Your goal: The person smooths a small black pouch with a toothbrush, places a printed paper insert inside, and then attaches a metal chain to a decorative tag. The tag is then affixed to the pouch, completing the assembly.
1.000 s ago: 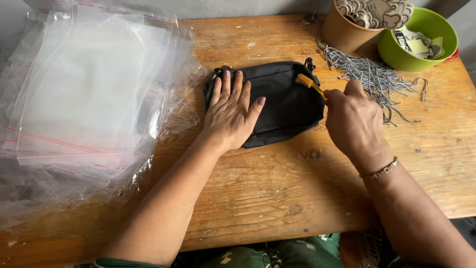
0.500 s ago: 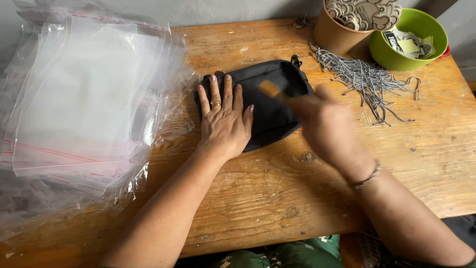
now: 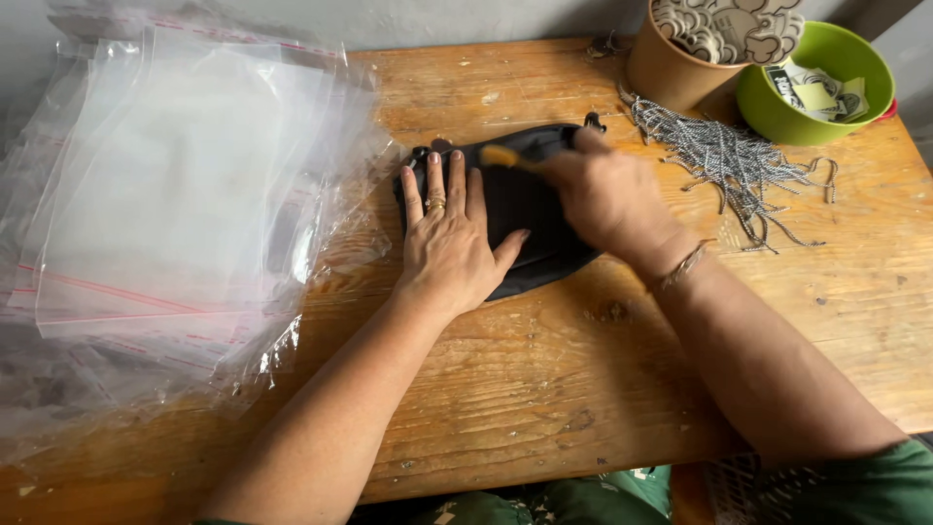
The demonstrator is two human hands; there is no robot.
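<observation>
Since half a second ago the right hand [image 3: 607, 199] has moved left across the black pouch [image 3: 530, 209], which lies flat on the wooden table [image 3: 544, 389] a little far of centre; a second ago that hand sat at the pouch's right end. It is now over the pouch's middle, closed around a small orange-yellow tool [image 3: 501, 156] whose tip sticks out to the left, just beside the left fingertips. The left hand [image 3: 452, 243] has stayed pressed on the pouch's left half.

The right hand and the tool are blurred, so what kind of tool it is cannot be made out, nor whether its tip touches the fabric. Both hands cover much of the pouch. The brown paper cup [image 3: 671, 63] and green bowl [image 3: 826, 92] at the far right are partly cut by the frame's top edge.

The left hand lies palm down, fingers spread wide and pointing far, a ring on one finger, holding nothing. The right forearm comes in from the near right, a bracelet at the wrist. A heap of clear plastic bags [image 3: 165, 214] fills the left; grey cords [image 3: 729, 156] lie near the cup
</observation>
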